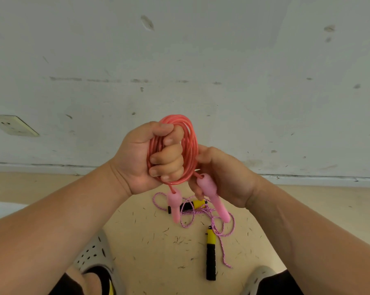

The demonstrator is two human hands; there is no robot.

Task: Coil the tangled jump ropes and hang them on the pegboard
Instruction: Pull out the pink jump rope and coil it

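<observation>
Gripping light, likely springy coil (189,141) mid-loop in curled left hand (135,158) — pinching one handle (211,194) in right hand (226,173) fingers.

R hand (222,173) fingertips hidden behind pink coil (188,133); shoes (94,254) cut off btm.

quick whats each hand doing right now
Left hand: grips the coiled red rope.
Right hand: fingers curled round a pink handle.
</observation>
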